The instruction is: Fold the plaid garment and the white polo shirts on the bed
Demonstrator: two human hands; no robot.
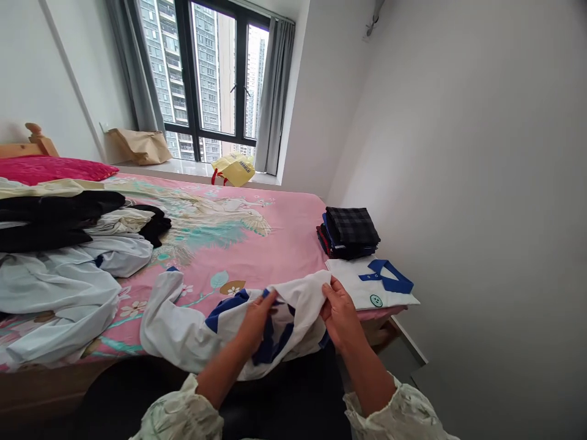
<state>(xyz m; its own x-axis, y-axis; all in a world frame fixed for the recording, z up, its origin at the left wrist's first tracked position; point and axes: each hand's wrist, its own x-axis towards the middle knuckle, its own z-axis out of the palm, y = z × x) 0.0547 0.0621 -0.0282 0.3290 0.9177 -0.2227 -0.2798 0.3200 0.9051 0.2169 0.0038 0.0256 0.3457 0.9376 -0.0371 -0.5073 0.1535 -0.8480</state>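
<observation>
A white shirt with blue trim (183, 336) lies crumpled along the front edge of the bed, one sleeve stretched out to the left. My left hand (257, 321) is closed on a bit of its cloth near the blue trim. Farther right, my right hand (340, 311) pinches a white part of the same shirt and lifts it off the bed. Some of the shirt hangs over the edge between my hands. Just beyond my right hand lies a folded white shirt with a blue collar (389, 284) and a round green badge.
Folded dark clothes (351, 232) are stacked at the bed's right corner by the wall. A loose heap of white and black clothes (59, 263) covers the left side. The pink flowered bedspread (293, 235) lies between. A paper bag (142, 146) and yellow bag (236, 168) are near the window.
</observation>
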